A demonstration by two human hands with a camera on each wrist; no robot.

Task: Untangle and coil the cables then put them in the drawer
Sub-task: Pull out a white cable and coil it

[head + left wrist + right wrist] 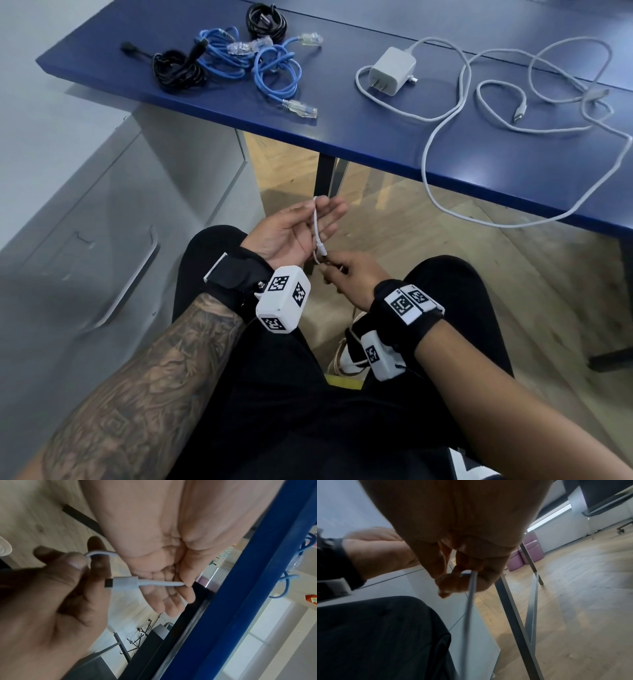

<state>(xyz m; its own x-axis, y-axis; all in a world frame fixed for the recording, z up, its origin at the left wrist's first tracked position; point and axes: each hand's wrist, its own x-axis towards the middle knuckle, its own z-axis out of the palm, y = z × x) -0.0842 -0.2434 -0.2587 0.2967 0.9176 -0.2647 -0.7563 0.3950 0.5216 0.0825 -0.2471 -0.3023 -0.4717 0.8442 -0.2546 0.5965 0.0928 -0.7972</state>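
Above my lap, both hands hold a short stretch of white cable (315,226) that ends in a white plug (125,583) with a dark metal tip. My left hand (298,229) lies palm up, and its thumb pinches the cable against the fingers (187,580). My right hand (344,274) pinches the cable just below the plug, where it bends into a small loop (101,553). From the right hand's fingers (467,577) the cable (470,601) drops down past my knee. The grey drawer cabinet (85,222) stands to my left, its handle (137,281) facing me and its drawers closed.
On the blue table (239,118) lie two coiled blue network cables (274,73), two black cable bundles (178,68) and a white charger (392,70). A long loose white cable (496,85) sprawls over the table, and one loop hangs over its front edge. A table leg (323,174) stands ahead of my knees.
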